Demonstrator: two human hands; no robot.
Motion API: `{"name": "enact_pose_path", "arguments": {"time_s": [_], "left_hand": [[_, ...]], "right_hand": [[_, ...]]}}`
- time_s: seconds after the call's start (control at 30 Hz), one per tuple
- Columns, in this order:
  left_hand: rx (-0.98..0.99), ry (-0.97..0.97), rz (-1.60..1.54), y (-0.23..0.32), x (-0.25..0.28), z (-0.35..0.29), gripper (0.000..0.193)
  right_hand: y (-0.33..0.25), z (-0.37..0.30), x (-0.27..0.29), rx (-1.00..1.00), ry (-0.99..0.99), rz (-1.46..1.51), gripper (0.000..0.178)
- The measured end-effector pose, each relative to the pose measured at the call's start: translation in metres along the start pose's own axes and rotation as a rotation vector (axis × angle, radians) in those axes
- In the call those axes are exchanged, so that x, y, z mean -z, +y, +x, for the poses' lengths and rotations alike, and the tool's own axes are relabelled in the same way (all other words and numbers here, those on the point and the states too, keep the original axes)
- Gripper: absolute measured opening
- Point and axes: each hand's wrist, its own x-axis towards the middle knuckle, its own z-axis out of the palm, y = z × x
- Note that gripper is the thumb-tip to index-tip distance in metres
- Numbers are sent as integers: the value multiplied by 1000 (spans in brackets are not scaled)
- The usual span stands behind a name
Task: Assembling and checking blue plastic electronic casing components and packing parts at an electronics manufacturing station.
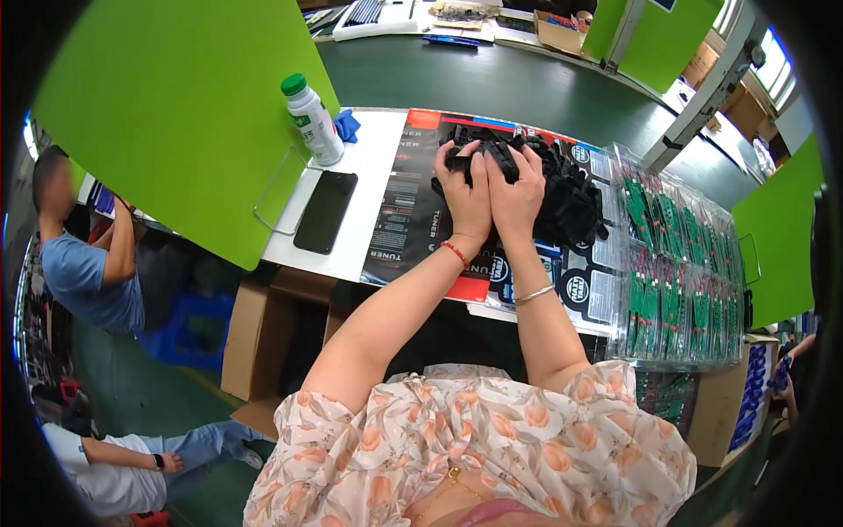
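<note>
– Currently, where are the hands, and what do they hold?

– Left hand (465, 198) and right hand (516, 195) sit side by side above the tabletop (373, 158), fingers curled round a black part (500, 160). Grip firmness: cannot tell, undersides hidden. Also unclear whether it is one piece or two pressed together.

– Surroundings?

– Printed sheet (399, 202) beneath. Pile of black pieces (569, 206) just beside the right hand, tangled-looking, some perhaps touching the held part. Beyond the pile, clear trays (694, 362) with green circuit boards (648, 307).

– Likeliest fault?

– Snagging, in my judgement. Lifting or turning the part could catch neighbours and drag them along. Cause: crowding at the right hand.

– Second?

– Slip. Fingertips cover much of a small, irregular shape; uneven pressure from the two sides could twist it loose. It would probably land on the sheet or back among similar black pieces, hard to pick out.

– Trays at risk?

– Moderately. If the pile were pushed to the right, pieces could knock the trays and disturb the boards. Phone (325, 212) and bottle (313, 123) stand well apart, left; low concern.
</note>
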Motion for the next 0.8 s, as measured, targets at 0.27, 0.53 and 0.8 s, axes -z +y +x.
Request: {"name": "enact_pose_path", "arguments": {"time_s": [0.27,0.53,0.8], "left_hand": [[-78,-54,258,-33,13,12,45],[-5,-117,410,-56,42,14,67],[-10,-343,276,-47,65,16,74]], "right_hand": [[18,-2,18,146,-37,-484,40],[15,13,44,26,-289,-691,49],[-20,-7,33,301,-283,-659,61]]}}
